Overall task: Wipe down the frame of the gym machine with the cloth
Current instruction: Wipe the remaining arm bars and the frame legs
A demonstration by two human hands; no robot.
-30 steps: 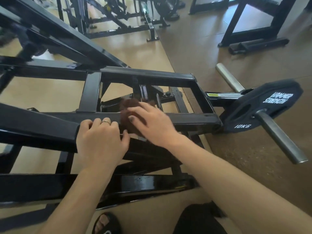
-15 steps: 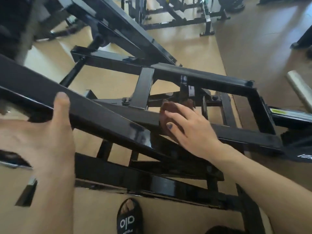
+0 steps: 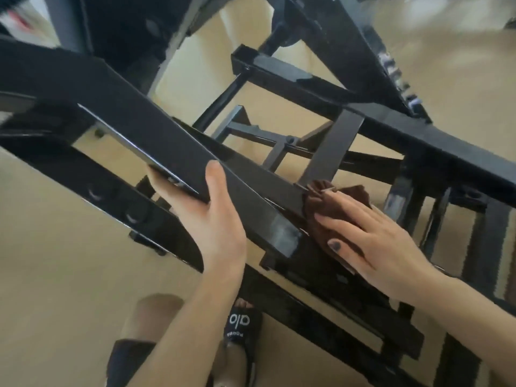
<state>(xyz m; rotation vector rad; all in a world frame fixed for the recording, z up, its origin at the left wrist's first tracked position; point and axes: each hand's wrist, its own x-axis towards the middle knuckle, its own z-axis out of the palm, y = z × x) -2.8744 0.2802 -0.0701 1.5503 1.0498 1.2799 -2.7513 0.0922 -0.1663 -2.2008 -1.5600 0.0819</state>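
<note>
The black steel frame of the gym machine point(image 3: 134, 118) fills the view as slanted beams and cross bars. My left hand point(image 3: 212, 219) grips the wide upper beam from below, thumb up across its top face and fingers under its edge. A brown cloth point(image 3: 324, 196) lies bunched on a lower beam beside a cross bar. My right hand point(image 3: 374, 241) presses flat on the cloth, its fingers straight and spread over it. Most of the cloth is hidden under that hand.
Tan floor point(image 3: 55, 275) shows between and below the beams. A foot in a black slide sandal point(image 3: 240, 328) stands under the frame near the bottom middle. More black bars point(image 3: 474, 247) crowd the right side.
The view has swung left and closer. My left hand has moved right along the upper beam and now wraps it. My right hand stays pressed on the cloth on the lower beam.
</note>
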